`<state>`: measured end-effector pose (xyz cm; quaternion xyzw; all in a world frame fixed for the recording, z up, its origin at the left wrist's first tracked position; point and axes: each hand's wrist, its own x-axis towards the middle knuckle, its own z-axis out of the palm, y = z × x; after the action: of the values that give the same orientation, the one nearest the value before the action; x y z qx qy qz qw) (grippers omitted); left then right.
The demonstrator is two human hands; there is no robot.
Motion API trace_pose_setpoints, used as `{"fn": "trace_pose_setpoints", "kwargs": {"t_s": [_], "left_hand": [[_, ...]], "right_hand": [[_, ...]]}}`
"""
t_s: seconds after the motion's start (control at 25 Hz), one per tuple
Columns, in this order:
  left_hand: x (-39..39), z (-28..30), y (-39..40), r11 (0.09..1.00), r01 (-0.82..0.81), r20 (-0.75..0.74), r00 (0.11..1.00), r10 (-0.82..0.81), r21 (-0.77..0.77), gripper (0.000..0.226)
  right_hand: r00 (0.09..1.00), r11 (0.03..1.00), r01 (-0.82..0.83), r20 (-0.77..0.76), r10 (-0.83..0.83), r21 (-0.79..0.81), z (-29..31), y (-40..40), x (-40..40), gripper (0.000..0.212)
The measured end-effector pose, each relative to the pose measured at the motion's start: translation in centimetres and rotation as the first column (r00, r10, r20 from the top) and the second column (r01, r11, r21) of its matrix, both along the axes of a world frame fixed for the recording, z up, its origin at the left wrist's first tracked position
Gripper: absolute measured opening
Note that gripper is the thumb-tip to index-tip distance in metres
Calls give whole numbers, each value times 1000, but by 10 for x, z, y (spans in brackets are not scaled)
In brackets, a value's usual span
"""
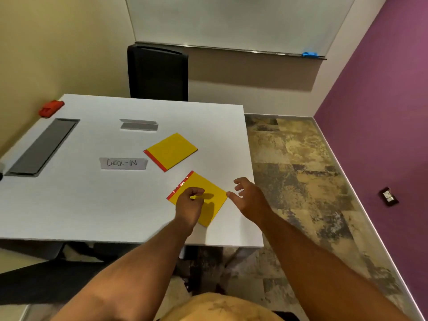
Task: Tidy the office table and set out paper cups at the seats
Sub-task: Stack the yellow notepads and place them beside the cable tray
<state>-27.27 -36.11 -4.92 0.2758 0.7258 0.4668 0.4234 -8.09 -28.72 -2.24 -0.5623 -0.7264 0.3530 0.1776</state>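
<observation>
Yellow pad (209, 200) near the desk (81, 205) right edge, red spine facing upper left, left hand (188, 202) loosely curled above it, right hand (249, 196) spread wide at its corner

the left hand (188, 201) curls over the near flat yellow pad with a red edge (209, 200) on the white table (81, 205); the right hand (249, 195) hangs open beside it.
</observation>
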Motion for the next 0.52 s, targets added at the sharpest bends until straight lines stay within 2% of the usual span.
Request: {"fn": "trace_pose_setpoints", "kwargs": {"t_s": [0.16,0.28,0.52], "left_hand": [[-12,-24,16,989,-114,10,993,115,-90,31],[-17,-40,33,959,-245,2,969,247,-142,26],[11,-66,57,805,-523,-14,840,542,-279,25]], "right_hand": [[995,987,-98,10,100,-126,-28,52,-19,53],[968,954,-231,54,246,-192,-52,100,-32,53],[815,802,-532,93,572,-272,-75,192,-41,56]]}}
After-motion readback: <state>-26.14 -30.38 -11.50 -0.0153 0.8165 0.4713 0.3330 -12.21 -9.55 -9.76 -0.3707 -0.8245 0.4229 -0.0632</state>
